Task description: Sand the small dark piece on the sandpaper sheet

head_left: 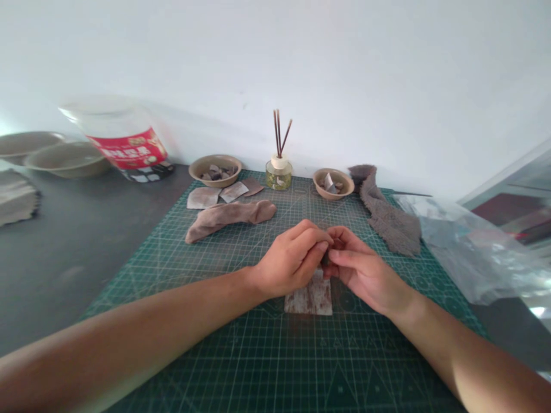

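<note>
My two bare forearms come in from the lower left and lower right and meet over the green cutting mat, whose smooth face is printed with a fine pale grid and triangles. Just below my hands lies a flat, four-sided patch, mottled pale and brown, its far part covered by my fingers.

My left hand is turned inward, knuckles up, its thumb and bent fingers closed together at the tips. My right hand faces it, fingers curled and thumb laid forward. Between them, above the patch's far end, both sets of fingertips pinch a small dark scrap; it is mostly hidden, so I can't tell its exact shape.

Beyond my left hand rests a soft, rumpled brownish sock, with flat cloth pieces behind it. To the right of my right hand are a shaggy grey cloth strip and a crinkled clear plastic bag. Farther ahead stand a round tan bowl of scraps on the left, a squat glass bottle with thin dark sticks, and a smaller bowl on the right.
</note>
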{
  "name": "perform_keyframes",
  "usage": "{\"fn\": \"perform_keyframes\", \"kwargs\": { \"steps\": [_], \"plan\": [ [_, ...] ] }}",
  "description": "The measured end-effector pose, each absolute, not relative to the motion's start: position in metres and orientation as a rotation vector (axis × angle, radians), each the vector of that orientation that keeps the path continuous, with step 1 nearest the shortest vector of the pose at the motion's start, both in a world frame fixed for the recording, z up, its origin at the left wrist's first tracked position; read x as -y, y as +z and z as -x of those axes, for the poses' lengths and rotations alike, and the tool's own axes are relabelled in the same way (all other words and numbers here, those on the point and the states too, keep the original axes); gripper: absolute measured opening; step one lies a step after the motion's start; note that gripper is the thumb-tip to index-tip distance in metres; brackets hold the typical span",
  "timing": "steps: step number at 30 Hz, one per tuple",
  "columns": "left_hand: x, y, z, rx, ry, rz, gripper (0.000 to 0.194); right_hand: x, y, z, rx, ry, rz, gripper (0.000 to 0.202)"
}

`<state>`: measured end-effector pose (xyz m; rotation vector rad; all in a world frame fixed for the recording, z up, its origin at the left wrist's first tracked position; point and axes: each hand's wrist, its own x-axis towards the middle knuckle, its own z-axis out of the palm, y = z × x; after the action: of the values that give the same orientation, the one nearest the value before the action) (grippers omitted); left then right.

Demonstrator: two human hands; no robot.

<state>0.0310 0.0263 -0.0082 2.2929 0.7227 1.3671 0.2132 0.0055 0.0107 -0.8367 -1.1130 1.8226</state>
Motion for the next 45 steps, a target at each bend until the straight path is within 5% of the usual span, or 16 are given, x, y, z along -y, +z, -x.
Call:
{"fn": "perform_keyframes", "kwargs": {
  "steps": [4, 9, 16, 20, 26, 31, 45],
  "plan": [
    [-0.019, 0.001, -0.025, -0.997, 1.232, -2.197, 0.014, -0.002, 0.016, -0.216, 1.598, 1.556, 1.046, 0.007],
    [-0.005, 0.009, -0.001, -1.031, 1.002, -2.297, 0.016, 0.016, 0.019, -0.21, 2.298, 0.751, 1.087, 0.006],
    [0.005, 0.005, 0.019, -0.928, 0.688, -2.581, 0.018, 0.027, 0.01, -0.206, 2.527, 0.263, 1.001, 0.005],
    [0.001, -0.002, 0.019, -0.882, 0.625, -2.668, 0.014, 0.023, 0.009, -0.207, 2.595, 0.171, 0.934, 0.009],
    [-0.003, 0.0, 0.024, -0.874, 0.711, -2.767, 0.033, 0.016, 0.012, -0.21, 2.685, 0.077, 0.854, 0.014],
    [0.007, 0.015, 0.026, -0.963, 0.339, -2.728, 0.016, 0.014, 0.01, -0.212, 2.781, 0.033, 0.82, 0.009],
    [0.009, 0.016, 0.032, -0.955, 0.185, -2.732, 0.025, 0.021, 0.014, -0.214, 2.867, 0.279, 0.863, 0.017]
  ]
}}
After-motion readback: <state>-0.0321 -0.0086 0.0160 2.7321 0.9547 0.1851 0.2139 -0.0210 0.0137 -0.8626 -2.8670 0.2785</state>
